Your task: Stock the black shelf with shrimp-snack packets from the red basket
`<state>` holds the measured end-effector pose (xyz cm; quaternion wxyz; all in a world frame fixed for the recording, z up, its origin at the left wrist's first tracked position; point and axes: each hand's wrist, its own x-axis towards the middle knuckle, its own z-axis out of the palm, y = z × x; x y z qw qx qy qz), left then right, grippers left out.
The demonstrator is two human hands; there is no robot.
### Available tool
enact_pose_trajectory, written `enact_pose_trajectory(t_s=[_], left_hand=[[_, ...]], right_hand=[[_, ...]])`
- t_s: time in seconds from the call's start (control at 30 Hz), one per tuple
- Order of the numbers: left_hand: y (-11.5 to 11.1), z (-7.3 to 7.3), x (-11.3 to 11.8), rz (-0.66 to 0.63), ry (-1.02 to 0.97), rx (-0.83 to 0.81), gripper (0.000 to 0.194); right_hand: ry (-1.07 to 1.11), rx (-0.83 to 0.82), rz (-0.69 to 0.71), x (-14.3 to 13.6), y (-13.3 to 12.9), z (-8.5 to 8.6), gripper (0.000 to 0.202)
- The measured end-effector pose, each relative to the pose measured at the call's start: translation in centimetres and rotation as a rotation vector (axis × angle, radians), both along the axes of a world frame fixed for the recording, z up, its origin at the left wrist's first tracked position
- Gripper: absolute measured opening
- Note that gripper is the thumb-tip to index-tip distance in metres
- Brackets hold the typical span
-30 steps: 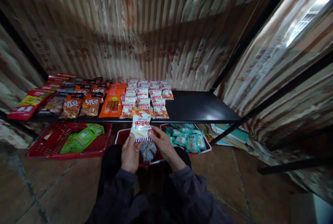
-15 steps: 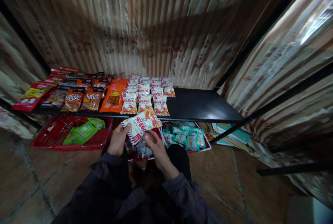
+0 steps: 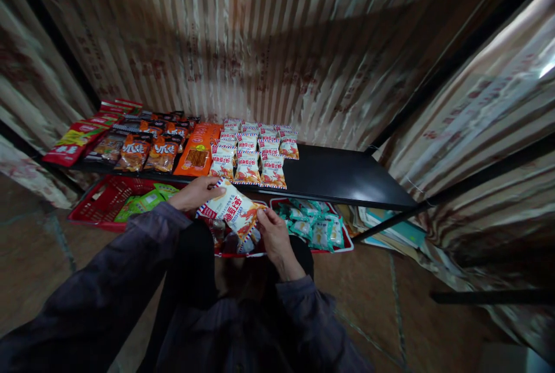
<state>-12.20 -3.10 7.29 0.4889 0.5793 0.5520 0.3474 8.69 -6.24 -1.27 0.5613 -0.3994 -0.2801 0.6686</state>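
Between my two hands is a white and orange snack bag (image 3: 234,209) with red lettering, tilted, its printed face toward me. My left hand (image 3: 200,192) pinches its upper left corner, and my right hand (image 3: 274,234) grips its right edge. Just behind it, rows of matching snack bags (image 3: 247,166) stand at the front and back of a black shelf (image 3: 342,173). Below the held bag, a red basket (image 3: 243,254) between my knees holds more packets, partly hidden by the bag and my hands.
Left on the shelf are orange packets (image 3: 195,153), dark brown-orange packets (image 3: 162,152) and red packets (image 3: 76,140). Beneath stand a red basket (image 3: 93,205) with green packets and another with teal packets (image 3: 323,234). Black rack posts (image 3: 385,225) and flattened cardboard (image 3: 355,220) are at right.
The snack bag has been turned in my hands, so its lettering now slants the other way. My left hand has moved up to its top corner; my right hand has shifted right. The view has shifted slightly.
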Motion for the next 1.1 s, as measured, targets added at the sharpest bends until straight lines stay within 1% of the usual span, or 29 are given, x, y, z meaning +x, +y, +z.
enact_pose_trajectory(t_s=[0.07,0.17,0.23,0.33,0.43,0.53,0.67,0.83,0.97,1.1], left_hand=[[0.4,0.2,0.0,0.018,-0.078,-0.017,0.024],[0.5,-0.3,-0.1,0.116,-0.292,-0.015,0.031],[0.3,-1.2,0.1,0.161,-0.412,-0.050,0.035],[-0.2,-2.9,0.9,0.227,-0.563,-0.108,0.035],[-0.4,-4.3,1.8,0.345,-0.660,-0.104,0.026],[-0.2,-4.6,2.6,0.428,-0.648,-0.079,0.020],[0.0,-4.2,3.4,0.487,-0.624,-0.029,0.019],[0.1,-3.9,4.1,0.552,-0.607,-0.010,0.020],[0.3,-4.0,4.2,0.583,-0.589,0.009,0.024],[0.6,-3.7,3.9,0.626,-0.540,0.067,0.025]], right_hand=[[0.006,-0.029,-0.058,-0.1,-0.3,-0.2,0.029],[0.039,-0.077,-0.137,-0.1,-0.5,-0.7,0.030],[0.074,-0.087,-0.185,-0.1,-0.5,-1.1,0.032],[0.100,-0.082,-0.231,-0.1,-0.5,-1.7,0.034],[0.111,-0.100,-0.233,-0.1,-0.5,-2.1,0.034],[0.137,-0.104,-0.206,-0.1,-0.9,-1.7,0.033],[0.174,-0.132,-0.164,-0.2,-1.7,-1.2,0.039],[0.172,-0.176,-0.068,-1.0,-2.4,-1.9,0.034],[0.156,-0.206,-0.047,-1.7,-2.8,-2.2,0.033],[0.145,-0.173,-0.048,-1.8,-3.1,-1.5,0.036]])
